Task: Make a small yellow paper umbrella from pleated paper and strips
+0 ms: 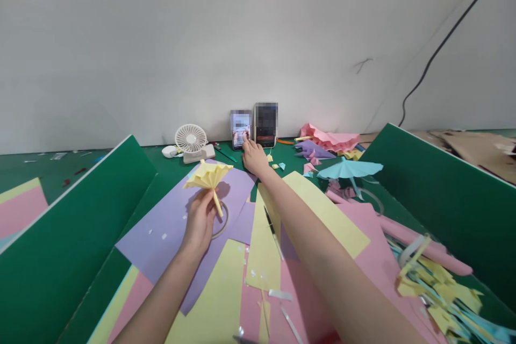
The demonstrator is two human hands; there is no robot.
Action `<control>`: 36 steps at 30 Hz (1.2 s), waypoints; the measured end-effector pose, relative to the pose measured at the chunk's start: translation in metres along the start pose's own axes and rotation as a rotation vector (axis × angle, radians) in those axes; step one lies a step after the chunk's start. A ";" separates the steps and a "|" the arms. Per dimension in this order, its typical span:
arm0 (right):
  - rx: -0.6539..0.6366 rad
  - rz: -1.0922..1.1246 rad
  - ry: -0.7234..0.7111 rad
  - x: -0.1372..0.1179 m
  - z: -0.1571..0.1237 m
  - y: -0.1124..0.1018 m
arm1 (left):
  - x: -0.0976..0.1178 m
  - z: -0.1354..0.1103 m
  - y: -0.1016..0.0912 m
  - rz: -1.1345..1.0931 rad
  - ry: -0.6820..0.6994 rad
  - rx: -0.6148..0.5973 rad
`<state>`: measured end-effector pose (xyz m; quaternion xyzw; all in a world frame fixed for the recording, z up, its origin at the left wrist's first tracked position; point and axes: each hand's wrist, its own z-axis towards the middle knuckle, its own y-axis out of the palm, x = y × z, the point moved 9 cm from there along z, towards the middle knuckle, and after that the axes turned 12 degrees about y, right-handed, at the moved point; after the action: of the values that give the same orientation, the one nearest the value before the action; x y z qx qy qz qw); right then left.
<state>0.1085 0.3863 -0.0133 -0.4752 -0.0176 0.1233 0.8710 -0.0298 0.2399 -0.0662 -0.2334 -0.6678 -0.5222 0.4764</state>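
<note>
My left hand grips the rolled handle of a small yellow paper umbrella, its pleated canopy on top, above purple paper. A roll of tape shows beside that hand, partly hidden by it. My right hand reaches forward to the phone propped against the wall, a fingertip at the lower part of its screen. It holds nothing, and its fingers are partly hidden. A second dark-screened device leans to the right of the phone.
A white fan stands at the back left. A blue paper umbrella sits to the right, near crumpled pink paper and paper scraps. Green panels flank both sides. A dark pen-like tool lies on yellow paper.
</note>
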 end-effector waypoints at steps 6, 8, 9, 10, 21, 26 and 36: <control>-0.026 0.023 0.028 0.000 0.001 -0.005 | 0.000 -0.001 0.001 0.010 -0.003 -0.012; -0.036 0.046 0.045 0.001 0.000 -0.010 | 0.001 -0.001 0.002 0.012 -0.003 -0.019; -0.042 0.059 0.060 0.002 -0.001 -0.012 | 0.001 -0.001 0.002 0.013 -0.003 -0.022; -0.050 0.074 0.079 0.003 -0.002 -0.014 | 0.001 -0.001 0.002 0.016 -0.004 -0.024; -0.228 0.455 0.419 0.032 -0.016 -0.027 | 0.003 -0.002 0.001 0.026 0.007 -0.012; -0.339 0.784 0.563 0.039 -0.040 -0.038 | 0.002 -0.002 0.000 0.033 0.011 -0.008; -0.542 1.395 0.667 0.006 -0.094 -0.079 | 0.005 -0.004 0.001 0.051 0.020 -0.005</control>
<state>0.1441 0.2697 0.0007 -0.5825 0.5127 0.4807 0.4084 -0.0298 0.2358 -0.0616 -0.2460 -0.6556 -0.5139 0.4956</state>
